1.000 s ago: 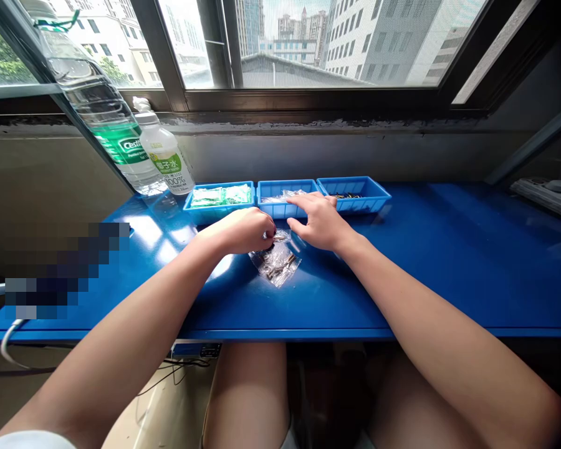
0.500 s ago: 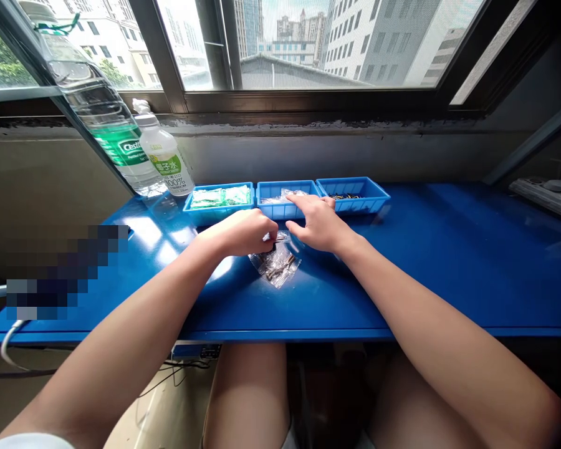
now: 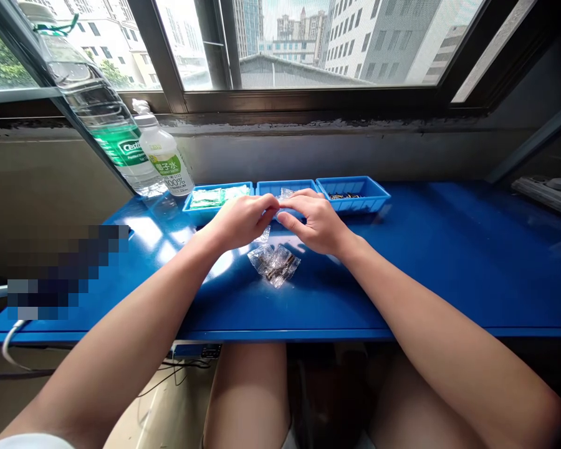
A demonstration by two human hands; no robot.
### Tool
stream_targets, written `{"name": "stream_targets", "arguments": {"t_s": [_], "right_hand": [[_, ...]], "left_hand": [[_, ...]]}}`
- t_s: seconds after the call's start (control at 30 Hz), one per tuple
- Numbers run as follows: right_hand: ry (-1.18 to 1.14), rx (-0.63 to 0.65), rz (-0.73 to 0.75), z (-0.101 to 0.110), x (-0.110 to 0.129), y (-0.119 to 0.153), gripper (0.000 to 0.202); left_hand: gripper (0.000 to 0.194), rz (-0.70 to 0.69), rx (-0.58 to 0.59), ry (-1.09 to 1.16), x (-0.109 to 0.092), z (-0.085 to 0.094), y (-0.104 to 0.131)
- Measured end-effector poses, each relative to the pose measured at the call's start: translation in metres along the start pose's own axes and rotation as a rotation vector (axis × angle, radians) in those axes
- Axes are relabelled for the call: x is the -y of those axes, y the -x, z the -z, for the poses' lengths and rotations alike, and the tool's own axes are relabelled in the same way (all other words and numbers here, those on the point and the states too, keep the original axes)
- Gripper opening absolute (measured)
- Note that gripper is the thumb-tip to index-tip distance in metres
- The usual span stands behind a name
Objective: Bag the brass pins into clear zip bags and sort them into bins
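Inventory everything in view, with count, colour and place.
Window: one, dark-framed, at back
Buildings: several, white-grey, outside
Desk: one, blue, below window
Large bottle: one, transparent, green label, back left
Smaller bottle: one, whitish, right of it
Bins: three, blue, desk's back
Packets: uncountable, green-white, left bin
Wrappers: uncountable, transparent, middle bin
Small pieces: uncountable, dark, right bin
Bags with metallic bits: count unclear, transparent, desk before hands
Loose wrapper: one, transparent, below left hand
Whitish object: one, unclear, right edge
Cables: several, black and white, lower left
Left hand: one, above desk
Right hand: one, meeting left hand
Legs: two, under desk
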State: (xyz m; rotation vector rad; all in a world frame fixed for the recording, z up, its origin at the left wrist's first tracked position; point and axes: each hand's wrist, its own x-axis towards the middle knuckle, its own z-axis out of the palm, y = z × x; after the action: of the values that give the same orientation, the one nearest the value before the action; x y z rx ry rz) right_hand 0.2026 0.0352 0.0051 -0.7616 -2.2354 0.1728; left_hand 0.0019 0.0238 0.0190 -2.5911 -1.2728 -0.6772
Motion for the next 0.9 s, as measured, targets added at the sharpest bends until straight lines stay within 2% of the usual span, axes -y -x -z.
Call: {"name": "stream_targets", "arguments": {"t_s": [0.17,0.47,0.6,0.67,0.77,0.9], "right_hand": [[-0.007,0.024,-0.008,0.0013,0.0014,0.0000,0.024],[-0.050,-0.032,-0.050,0.0000,-0.0008,0.0002,0.017],[-0.074,-0.077,-0.057,-0.0010,0.0018,0.0007,0.014],[-0.088,-0.121,-0.087,-0.0020,0.0027,0.0017,0.017],[-0.121,-0.160,-0.119,-0.0027,0.0025,0.0034,0.031],[-0.155,-0.130,-0.030,-0.0008,0.0021,0.0045,0.028]], "left_hand": [[0.027,0.010,-0.053,0.073,-0.0019,0.0024,-0.0001],[0.026,0.067,0.022,0.257,-0.0082,0.0048,-0.0019],[0.023,0.116,-0.011,0.334,-0.0088,0.0046,-0.0034],[0.022,0.167,-0.046,0.389,-0.0085,0.0049,-0.0041],[0.022,0.243,-0.059,0.457,-0.0077,0.0062,-0.0050],[0.024,0.313,-0.031,0.482,-0.0074,0.0082,-0.0063]]}}
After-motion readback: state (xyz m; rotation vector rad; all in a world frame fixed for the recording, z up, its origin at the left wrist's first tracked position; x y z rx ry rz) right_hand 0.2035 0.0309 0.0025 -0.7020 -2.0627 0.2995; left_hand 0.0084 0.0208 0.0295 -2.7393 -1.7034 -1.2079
